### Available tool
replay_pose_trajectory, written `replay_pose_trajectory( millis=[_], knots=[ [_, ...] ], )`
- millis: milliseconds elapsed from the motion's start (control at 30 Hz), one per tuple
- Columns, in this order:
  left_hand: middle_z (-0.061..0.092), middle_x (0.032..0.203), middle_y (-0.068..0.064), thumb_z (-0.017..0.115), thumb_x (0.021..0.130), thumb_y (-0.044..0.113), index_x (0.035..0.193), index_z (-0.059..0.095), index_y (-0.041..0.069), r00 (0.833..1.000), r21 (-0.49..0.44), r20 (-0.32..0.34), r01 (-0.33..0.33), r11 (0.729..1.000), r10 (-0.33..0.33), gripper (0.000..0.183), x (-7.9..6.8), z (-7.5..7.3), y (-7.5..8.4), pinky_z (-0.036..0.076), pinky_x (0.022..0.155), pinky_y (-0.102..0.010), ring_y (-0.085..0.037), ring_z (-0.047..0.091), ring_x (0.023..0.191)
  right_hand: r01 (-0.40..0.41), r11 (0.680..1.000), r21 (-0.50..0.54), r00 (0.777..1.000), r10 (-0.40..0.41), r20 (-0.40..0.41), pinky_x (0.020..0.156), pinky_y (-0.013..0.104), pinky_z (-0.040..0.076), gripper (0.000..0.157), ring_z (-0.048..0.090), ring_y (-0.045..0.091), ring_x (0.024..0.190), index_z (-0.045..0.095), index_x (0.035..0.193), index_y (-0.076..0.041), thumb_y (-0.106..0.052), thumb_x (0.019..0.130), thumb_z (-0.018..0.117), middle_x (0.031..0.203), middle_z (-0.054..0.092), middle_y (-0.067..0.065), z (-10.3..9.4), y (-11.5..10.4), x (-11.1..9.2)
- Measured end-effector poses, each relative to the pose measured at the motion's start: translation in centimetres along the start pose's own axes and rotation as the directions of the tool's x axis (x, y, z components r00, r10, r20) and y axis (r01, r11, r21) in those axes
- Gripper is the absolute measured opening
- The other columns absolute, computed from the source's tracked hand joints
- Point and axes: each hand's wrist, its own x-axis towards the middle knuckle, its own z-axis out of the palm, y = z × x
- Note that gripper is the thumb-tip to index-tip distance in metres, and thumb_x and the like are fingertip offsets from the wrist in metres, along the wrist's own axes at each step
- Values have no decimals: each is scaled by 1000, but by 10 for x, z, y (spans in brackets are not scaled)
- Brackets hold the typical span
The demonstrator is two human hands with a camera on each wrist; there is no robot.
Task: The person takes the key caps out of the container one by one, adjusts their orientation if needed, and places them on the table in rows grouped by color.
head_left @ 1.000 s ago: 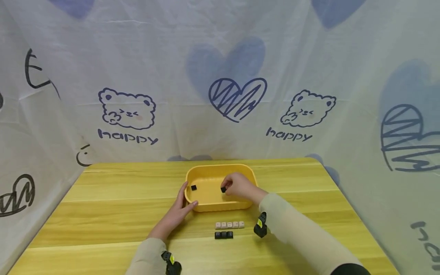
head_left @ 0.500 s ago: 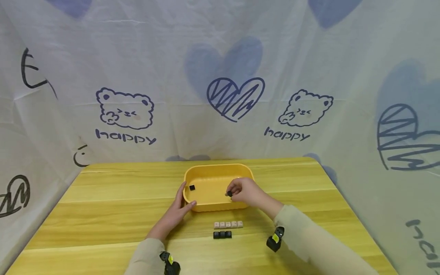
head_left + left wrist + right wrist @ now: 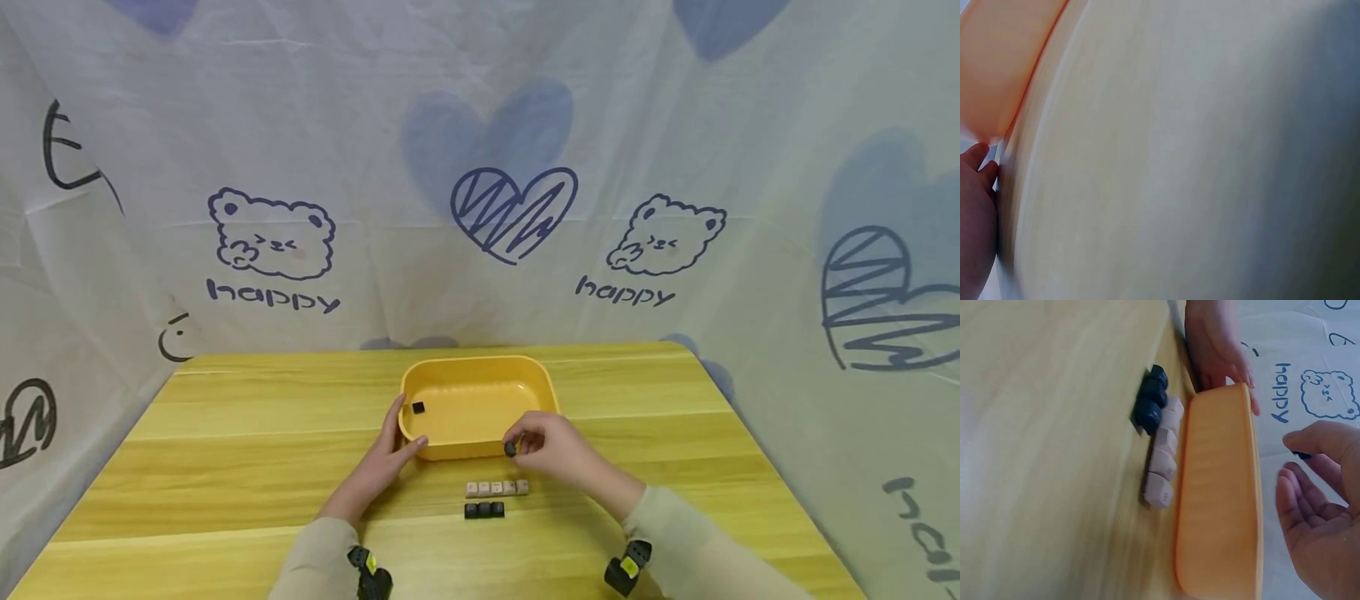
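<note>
My right hand [image 3: 555, 452] pinches a black keycap [image 3: 510, 448] between thumb and fingertips, over the near rim of the yellow plastic tray [image 3: 463, 418]. In the right wrist view that keycap [image 3: 1301, 455] is mostly covered by the fingers. My left hand [image 3: 384, 457] holds the tray's near left corner, thumb at the front rim and fingers along the left side. One black keycap [image 3: 418, 407] lies inside the tray at its left end. On the table before the tray sits a row of several pale keycaps [image 3: 497, 488], with a row of three black keycaps [image 3: 484, 510] nearer me.
The yellow wood-grain table [image 3: 247, 450] reaches back to a white cloth [image 3: 390, 167] printed with hearts and bears. Cloth also hangs at both sides. A small black camera [image 3: 627, 568] is strapped to the right wrist, another [image 3: 371, 575] to the left.
My right hand has drawn back from inside the tray toward its near rim, bringing the pinched black keycap along. The left hand keeps its place on the tray corner.
</note>
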Motion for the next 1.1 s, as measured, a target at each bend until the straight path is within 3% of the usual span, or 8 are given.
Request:
replay_pose_trajectory(
  millis=[300, 667, 833, 1100],
  knots=[
    [-7, 161, -18, 58, 100, 25, 157, -5, 21, 1000, 9, -6, 11, 1000, -11, 85, -1, 0, 0, 4, 116, -51, -33, -2, 147, -16, 999, -40, 1000, 17, 8, 62, 27, 52, 22, 58, 12, 71, 72, 97, 0, 7, 76, 72, 80, 61, -3, 3, 10, -16],
    [-9, 161, -16, 58, 100, 26, 157, -6, 22, 1000, -9, 5, 5, 1000, -5, 86, -1, -1, 3, 3, 116, -49, -31, -4, 147, -123, 992, 43, 992, 123, -6, 64, 26, 53, 19, 60, 15, 74, 68, 91, -4, 5, 76, 76, 81, 64, -1, 16, 21, -28],
    [-8, 161, -16, 58, 100, 26, 157, -6, 22, 1000, -3, 4, 5, 1000, -5, 86, 0, -1, 2, 3, 117, -49, -31, -3, 147, -75, 997, -27, 996, 74, -45, 58, 26, 48, 16, 54, 12, 69, 72, 92, -5, -2, 78, 79, 78, 59, -1, 25, 23, -31],
    [-8, 161, -18, 59, 99, 27, 157, -4, 21, 1000, 0, -2, -2, 1000, 2, 86, -1, 0, -2, 4, 116, -50, -33, -2, 147, -61, 997, -41, 998, 61, -6, 56, 24, 49, 19, 54, 8, 65, 75, 89, -1, 6, 72, 78, 75, 60, -2, 37, 30, -33]
  ],
)
